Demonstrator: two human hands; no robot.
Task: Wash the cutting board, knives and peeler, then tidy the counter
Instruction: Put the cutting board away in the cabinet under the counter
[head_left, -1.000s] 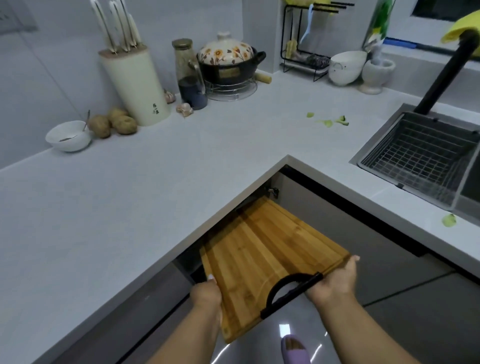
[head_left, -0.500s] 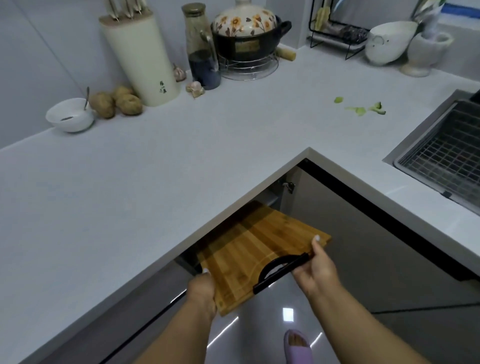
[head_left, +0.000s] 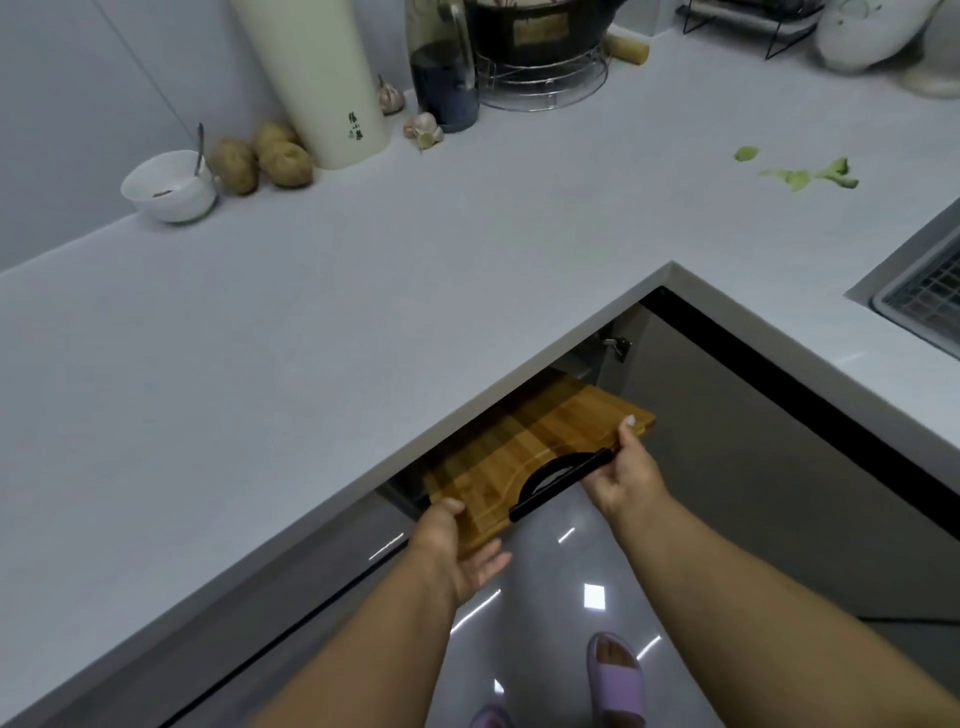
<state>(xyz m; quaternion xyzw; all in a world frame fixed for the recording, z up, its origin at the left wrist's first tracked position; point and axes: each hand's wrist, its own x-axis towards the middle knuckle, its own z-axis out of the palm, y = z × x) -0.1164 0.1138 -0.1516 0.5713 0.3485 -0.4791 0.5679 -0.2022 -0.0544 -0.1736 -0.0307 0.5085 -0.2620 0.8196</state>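
Note:
A bamboo cutting board with a black handle lies flat, half hidden under the inner corner of the grey counter, inside the opening below it. My right hand grips the board's near right edge by the handle. My left hand supports the near left corner from below, fingers spread under it. The cream knife block stands at the back of the counter; its knives are cut off by the frame's top.
Along the back wall sit a white bowl with a spoon, potatoes, garlic, a dark jar and a pot on a wire stand. Green scraps lie near the sink basket. A cabinet door stands at right.
The board has slid further in under the counter corner, with both hands following it. My left hand has shifted from the side edge to beneath the near corner.

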